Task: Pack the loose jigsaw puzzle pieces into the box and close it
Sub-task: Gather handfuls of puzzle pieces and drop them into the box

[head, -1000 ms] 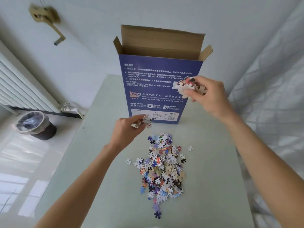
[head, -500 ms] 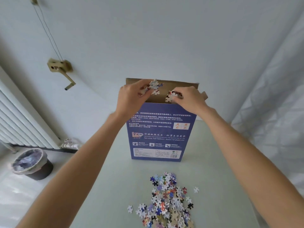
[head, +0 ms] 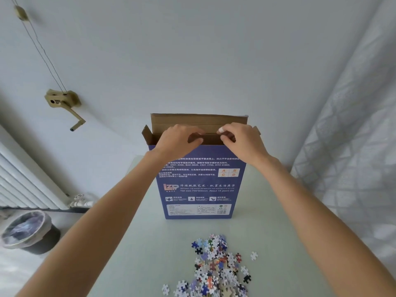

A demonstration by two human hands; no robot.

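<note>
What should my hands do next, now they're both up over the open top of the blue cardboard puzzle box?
Probably bring both hands back down for another handful. The left hand and right hand sit over the open mouth of the blue cardboard puzzle box with no pieces visible in them, while a heap of loose colourful jigsaw pieces lies on the pale table.

box upright on table | puzzle pieces before it | both hands at its open top | bin left on floor
</note>
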